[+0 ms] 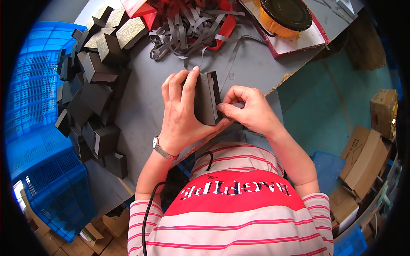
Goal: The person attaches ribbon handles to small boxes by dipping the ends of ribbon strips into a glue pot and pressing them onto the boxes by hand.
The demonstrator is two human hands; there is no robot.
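My left hand (178, 109), with a watch on its wrist, grips a small dark grey box (206, 98) standing on edge above the front of the table. Its fingers lie along the far left side and the thumb reaches under the near end. The box's right side shows a lighter strip along its edge. My right hand (251, 109) is closed in a pinch, thumb and fingertip against that right edge. What sits between those fingertips is too small to make out. Beyond the box lies a tangled heap of grey ribbons (183, 32), partly in a red container (226, 27).
Many similar dark boxes (96, 98) are piled on the table's left. Blue plastic crates (60, 183) stand beyond that edge. At the back right, an orange tub with a black lid (286, 15) rests in a shallow box lid (305, 40). Cardboard cartons (363, 158) are at right.
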